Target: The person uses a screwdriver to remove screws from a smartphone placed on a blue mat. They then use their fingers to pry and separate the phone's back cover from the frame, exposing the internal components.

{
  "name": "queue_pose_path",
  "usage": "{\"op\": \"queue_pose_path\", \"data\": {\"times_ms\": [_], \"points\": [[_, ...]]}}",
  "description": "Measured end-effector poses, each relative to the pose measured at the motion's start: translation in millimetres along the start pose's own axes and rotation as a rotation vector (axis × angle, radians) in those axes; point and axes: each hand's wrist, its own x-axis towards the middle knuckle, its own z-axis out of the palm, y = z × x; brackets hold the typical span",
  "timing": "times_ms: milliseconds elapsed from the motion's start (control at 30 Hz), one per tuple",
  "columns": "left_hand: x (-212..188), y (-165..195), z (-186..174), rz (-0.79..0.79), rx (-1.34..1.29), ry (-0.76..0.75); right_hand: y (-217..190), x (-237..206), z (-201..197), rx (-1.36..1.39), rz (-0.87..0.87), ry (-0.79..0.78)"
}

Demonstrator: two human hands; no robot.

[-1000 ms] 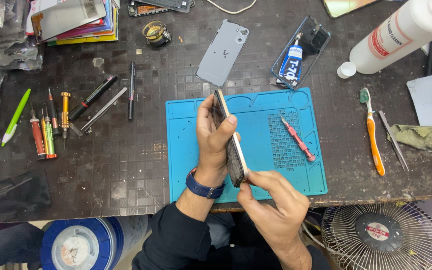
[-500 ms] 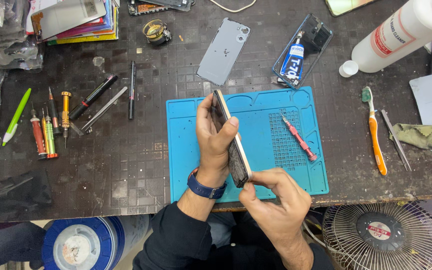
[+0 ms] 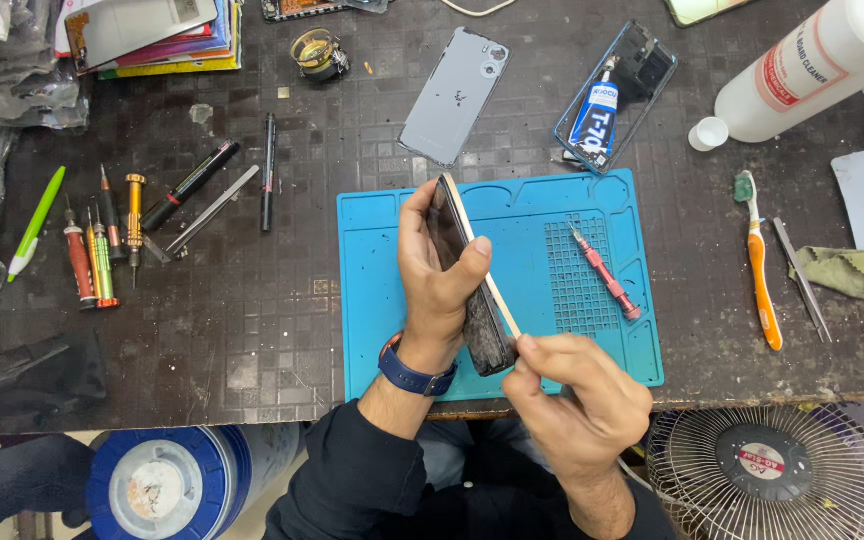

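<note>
My left hand (image 3: 439, 280) grips a dark phone (image 3: 472, 300) on its edge, upright above the blue work mat (image 3: 552, 215). A thin pale panel runs along the phone's right side, partly split from the dark body. My right hand (image 3: 577, 395) pinches the lower end of that panel near the mat's front edge. A grey phone back cover (image 3: 454, 95) lies flat beyond the mat. A red-handled screwdriver (image 3: 604, 272) rests on the mat's gridded area to the right of the phone.
Several screwdrivers and pens (image 3: 112, 235) lie at the left. A glue tube (image 3: 594, 115) sits in a clear case, a white bottle (image 3: 812, 65) at the back right. An orange toothbrush (image 3: 760, 265), tweezers (image 3: 802, 280) and a cloth (image 3: 862, 272) lie right. A fan (image 3: 772, 475) stands below the table edge.
Both hands keep their hold on the phone. The phone and hands have shifted only slightly; my right fingers sit a touch closer to the phone's lower end.
</note>
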Motion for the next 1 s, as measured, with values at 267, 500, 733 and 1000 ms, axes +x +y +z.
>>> {"op": "queue_pose_path", "data": {"times_ms": [267,500,733,1000], "points": [[2,-1,0,0.091,-0.001,0.009,-9,-1,-1,-0.032,0.055,-0.027],[1,2,-5,-0.016,-0.251,0.071,-20,-3,3,-0.101,0.121,-0.074],[-1,2,-7,-0.011,-0.407,-0.009,-27,-1,7,-0.058,0.037,-0.139],[-2,-3,-5,0.018,-0.481,-0.012,-32,7,5,-0.052,0.062,-0.205]]}}
